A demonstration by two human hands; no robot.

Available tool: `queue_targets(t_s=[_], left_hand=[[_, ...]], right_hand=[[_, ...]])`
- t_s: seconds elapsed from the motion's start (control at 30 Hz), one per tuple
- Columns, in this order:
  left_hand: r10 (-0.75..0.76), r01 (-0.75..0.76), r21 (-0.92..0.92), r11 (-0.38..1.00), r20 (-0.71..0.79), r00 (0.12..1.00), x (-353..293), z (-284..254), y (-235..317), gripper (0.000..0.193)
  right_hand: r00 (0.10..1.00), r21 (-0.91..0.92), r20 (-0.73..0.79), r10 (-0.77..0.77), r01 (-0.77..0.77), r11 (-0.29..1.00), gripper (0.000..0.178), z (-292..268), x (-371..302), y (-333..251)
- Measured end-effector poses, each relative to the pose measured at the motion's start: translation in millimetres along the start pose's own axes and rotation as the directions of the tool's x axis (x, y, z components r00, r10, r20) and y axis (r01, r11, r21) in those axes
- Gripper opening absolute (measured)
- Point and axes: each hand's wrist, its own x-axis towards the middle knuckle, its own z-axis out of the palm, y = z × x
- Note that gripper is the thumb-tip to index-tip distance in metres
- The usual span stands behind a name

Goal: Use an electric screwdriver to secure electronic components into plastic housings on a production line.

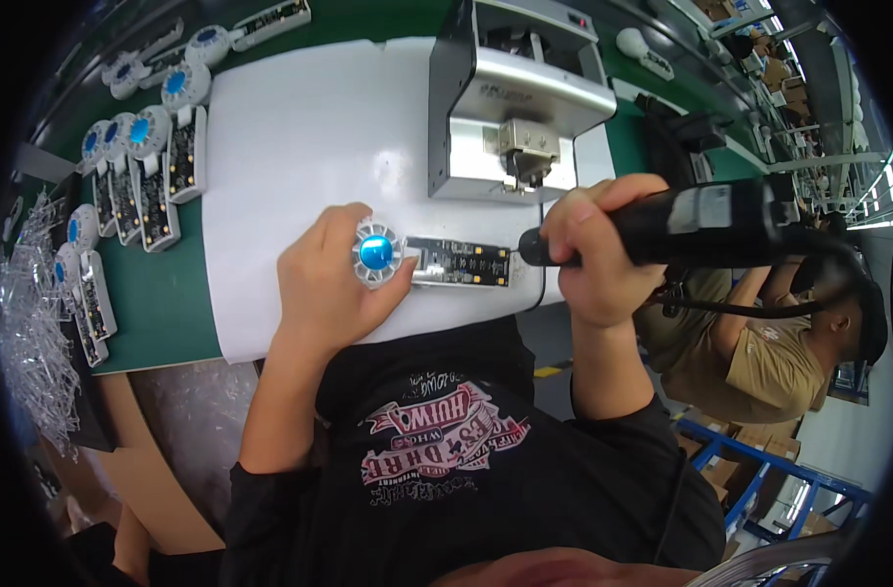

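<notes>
- Nearest me, the worker's black printed T-shirt (446, 440) meets the near edge of the bench.
- Just beyond it, the left hand (319, 279) is clamped on the round, slotted white head of a fan-shaped unit (461, 262), its thumb and fingers around the blue centre disc (376, 251).
- That unit lies on the white mat (300, 127), its open handle pointing right and its dark circuit board facing up.
- The right hand (603, 254), apart from the left, is wrapped around a black electric screwdriver (701, 223), whose thin bit is at the handle's right end; whether it touches, I can't tell.
- To the right, a person in a tan shirt (774, 367) sits nearby.
- At the far left, more such units (153, 186) rest on the green bench top (173, 308), beside a heap of clear plastic pieces (36, 323).
- Farther back, right of centre, stands a silver-and-black bench machine (525, 88).
- Beyond it on the right lies a white bulb-headed unit (645, 54).
</notes>
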Motion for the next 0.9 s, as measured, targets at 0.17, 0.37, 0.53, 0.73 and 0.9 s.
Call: queue_targets(t_s=[0.17,0.37,0.53,0.73,0.9], left_hand=[[-0.048,0.048,-0.017,0.999,-0.007,0.999,3.6,-0.8,-1.1,0.048],[-0.064,0.066,0.025,0.997,-0.066,0.996,-5.0,-5.9,2.8,0.047],[-0.044,0.045,0.028,0.999,-0.043,0.998,-8.4,-3.8,2.3,0.046],[-0.014,0.018,0.065,0.998,-0.056,0.998,-2.6,-5.3,-0.5,0.046],[-0.016,0.018,0.037,0.999,-0.06,0.998,-3.4,-3.0,-3.9,0.046]], right_hand=[[0.993,0.111,0.065,-0.098,0.091,0.99,0.03,-10.7,21.9,-9.9],[0.97,0.136,-0.027,-0.243,0.245,0.96,0.029,10.2,43.6,-35.9],[0.946,-0.002,-0.137,-0.293,0.296,0.955,0.027,26.2,46.8,-22.2],[0.99,0.015,0.005,-0.139,0.138,0.99,0.028,27.8,40.9,-28.8],[0.988,0.221,0.054,-0.146,0.131,0.966,0.031,46.0,14.5,-10.1]])
